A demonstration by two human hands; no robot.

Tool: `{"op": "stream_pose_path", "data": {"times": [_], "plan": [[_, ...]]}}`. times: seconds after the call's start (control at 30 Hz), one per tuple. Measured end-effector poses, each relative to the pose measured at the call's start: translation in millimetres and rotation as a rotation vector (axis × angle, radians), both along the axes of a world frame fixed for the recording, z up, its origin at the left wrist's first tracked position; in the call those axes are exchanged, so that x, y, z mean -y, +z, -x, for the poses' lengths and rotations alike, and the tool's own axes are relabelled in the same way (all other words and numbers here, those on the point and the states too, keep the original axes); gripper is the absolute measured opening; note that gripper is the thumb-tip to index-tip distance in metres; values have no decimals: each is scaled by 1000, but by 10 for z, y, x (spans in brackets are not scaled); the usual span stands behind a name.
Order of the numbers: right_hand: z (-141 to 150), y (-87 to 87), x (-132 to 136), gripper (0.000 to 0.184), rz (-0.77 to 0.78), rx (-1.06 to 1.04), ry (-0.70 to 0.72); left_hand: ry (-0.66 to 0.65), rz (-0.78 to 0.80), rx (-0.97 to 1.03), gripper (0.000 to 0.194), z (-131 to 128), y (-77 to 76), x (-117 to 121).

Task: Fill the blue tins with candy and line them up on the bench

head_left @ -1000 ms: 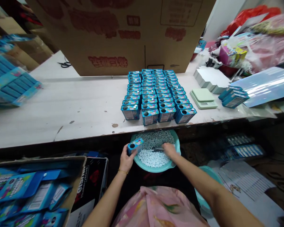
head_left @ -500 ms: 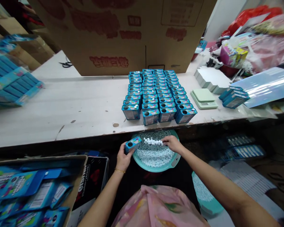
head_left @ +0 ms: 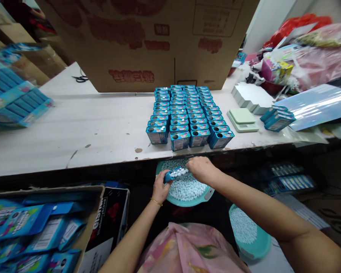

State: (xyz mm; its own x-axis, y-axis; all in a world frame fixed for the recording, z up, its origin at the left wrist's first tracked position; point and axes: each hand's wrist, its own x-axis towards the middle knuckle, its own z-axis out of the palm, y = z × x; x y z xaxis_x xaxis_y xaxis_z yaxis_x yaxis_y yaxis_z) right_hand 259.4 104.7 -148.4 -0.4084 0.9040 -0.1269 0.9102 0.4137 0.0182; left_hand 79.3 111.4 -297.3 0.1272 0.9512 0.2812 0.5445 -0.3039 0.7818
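Observation:
My left hand (head_left: 160, 188) is closed around a small blue candy box (head_left: 167, 177), tilted over the left side of a turquoise basin (head_left: 184, 203). White candy pellets (head_left: 186, 189) fill the basin. My right hand (head_left: 201, 168) is closed on a narrow scoop, mostly hidden under a row of white pellets (head_left: 179, 172). The scoop's far end meets the top of the held box; its handle is covered by my fingers. On the table in front stand several rows of blue boxes (head_left: 180, 141), upright, with dark round holes in their tops.
A large cardboard carton (head_left: 147, 49) stands at the back of the white table (head_left: 108, 125). To the right are a pale green scale (head_left: 243, 119) and a white stack (head_left: 252, 96). An open carton of flat blue boxes (head_left: 39, 227) is lower left; a second basin (head_left: 254, 252) is lower right.
My right hand has lifted the scoop from the pellets and brought it left to the box. My left hand has dipped, then moved right, tilting the box toward the scoop.

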Motion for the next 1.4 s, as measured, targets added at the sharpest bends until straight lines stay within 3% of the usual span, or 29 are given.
{"op": "stream_pose_path", "data": {"times": [0.13, 0.23, 0.3, 0.4, 0.53, 0.63, 0.73, 0.83, 0.9, 1.1, 1.27, 1.4], "plan": [[-24, 87, 47, 26, 2, 37, 18, 22, 35, 58, 34, 24, -21, 2], [-279, -42, 35, 27, 31, 4, -49, 36, 78, 129, 35, 109, -52, 18], [-478, -302, -3, 29, 74, -40, -143, 37, 90, 164, 35, 187, -63, 42], [-581, -883, -69, 28, 169, -103, -380, 42, 90, 197, 34, 297, -60, 91], [-223, -1604, -127, 31, 220, -186, -460, 116, 118, 213, 36, 402, -47, 158], [101, -1902, -183, 34, 260, -296, -463, 183, 134, 198, 38, 469, -40, 197], [179, -2002, -249, 33, 304, -411, -436, 217, 145, 202, 40, 529, -35, 218], [15, -1937, -284, 31, 331, -502, -392, 234, 149, 226, 43, 558, -22, 211], [-149, -1799, -277, 31, 321, -563, -362, 247, 155, 234, 44, 550, -9, 190], [-469, -1054, -175, 29, 223, -691, -251, 187, 112, 192, 39, 393, -15, 101], [-347, -457, -97, 29, 167, -459, -113, 84, 54, 93, 35, 163, -30, 81], [-134, -163, -30, 26, 100, -116, -73, 63, 10, 48, 34, 53, -9, 96]]}}
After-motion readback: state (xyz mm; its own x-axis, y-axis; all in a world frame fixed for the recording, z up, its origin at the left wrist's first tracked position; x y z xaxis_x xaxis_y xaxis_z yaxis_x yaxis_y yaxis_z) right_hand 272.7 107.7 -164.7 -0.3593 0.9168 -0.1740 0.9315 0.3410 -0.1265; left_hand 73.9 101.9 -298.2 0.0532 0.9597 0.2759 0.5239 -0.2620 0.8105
